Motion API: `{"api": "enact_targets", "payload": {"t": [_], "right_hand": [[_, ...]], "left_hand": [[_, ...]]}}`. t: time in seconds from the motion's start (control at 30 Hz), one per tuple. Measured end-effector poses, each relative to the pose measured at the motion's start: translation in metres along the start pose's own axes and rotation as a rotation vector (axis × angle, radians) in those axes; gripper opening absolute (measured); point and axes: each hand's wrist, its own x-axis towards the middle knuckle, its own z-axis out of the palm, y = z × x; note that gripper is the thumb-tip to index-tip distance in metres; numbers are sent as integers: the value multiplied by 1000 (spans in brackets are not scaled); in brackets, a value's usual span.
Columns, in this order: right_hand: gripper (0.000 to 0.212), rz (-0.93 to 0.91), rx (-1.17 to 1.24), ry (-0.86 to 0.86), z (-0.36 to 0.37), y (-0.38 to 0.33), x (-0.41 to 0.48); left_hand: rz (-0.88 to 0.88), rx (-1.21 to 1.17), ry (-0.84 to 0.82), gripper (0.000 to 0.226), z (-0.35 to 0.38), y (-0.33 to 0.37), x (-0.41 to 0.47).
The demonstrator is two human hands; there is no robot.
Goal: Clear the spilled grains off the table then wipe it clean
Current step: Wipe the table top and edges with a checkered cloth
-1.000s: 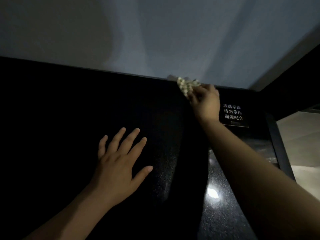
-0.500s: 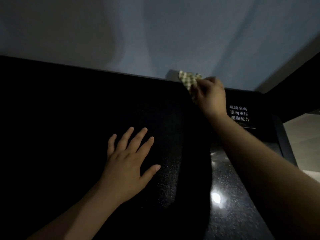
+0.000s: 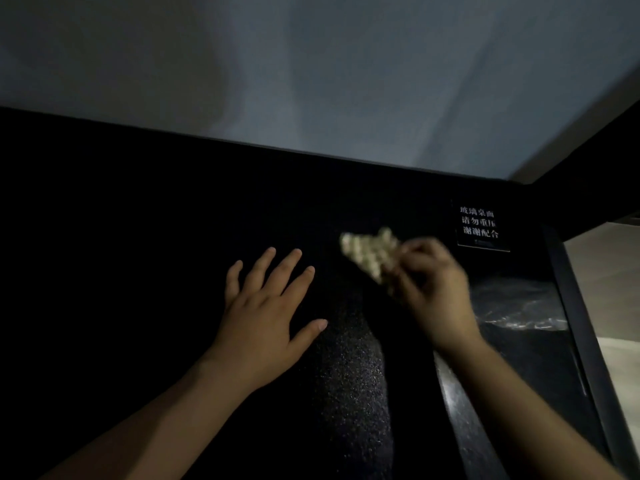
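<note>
Along the left, a black speckled table (image 3: 104, 278), dim, backed by a pale grey wall (image 3: 311, 81). Left of centre, the left hand (image 3: 266, 317) laid flat on the table top, palm down, fingers straight and spread, thumb out to the right, nothing in its hold. Just to the right and apart from it, a pale checked cloth (image 3: 369, 252), bunched and blurred, sticking out up and leftward from the right hand (image 3: 433, 292). Fingers of that hand curled round the cloth's lower end in a closed grip, back of the hand toward the camera, blurred as well. Cloth low over the table between the two hands; touching or just above, impossible to tell. Further right, beyond the right hand, a black sign (image 3: 481, 225) with white Chinese characters near the table's far right corner. Nearer, bright glare streaks (image 3: 519, 317) on the glossy top beside the right wrist. At the far right, past the table's dark edge, pale floor (image 3: 616, 289).
</note>
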Motion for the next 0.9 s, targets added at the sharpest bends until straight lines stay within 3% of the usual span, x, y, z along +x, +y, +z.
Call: {"api": "enact_targets", "payload": {"t": [0.1,0.23,0.4,0.5,0.57,0.67,0.8,0.9], "right_hand": [[22,130,-170,246,-14,33,52],[28,272,-269,240,-2,68,67],[23,39,-169,75,13,24,-14],[17,20,-13,-74,2,2,-48],[13,3,12,-32,-6,0,-32],[21,-14,-136,125,0,7,22],[21,51,-164,64,35,15,47],[18,-60,-147,6,36,0,-3]], "left_hand": [[-6,9,-10,73,-1,1,0],[-22,2,-17,76,-2,1,-1],[-26,-6,-36,76,-7,3,-1],[-25,-13,-50,81,-10,2,-1],[-18,-20,-54,84,-10,0,-2],[-47,-89,-25,86,-11,2,-9],[-79,-142,-6,86,-12,10,-29],[-122,-152,-40,91,-18,9,-48]]}}
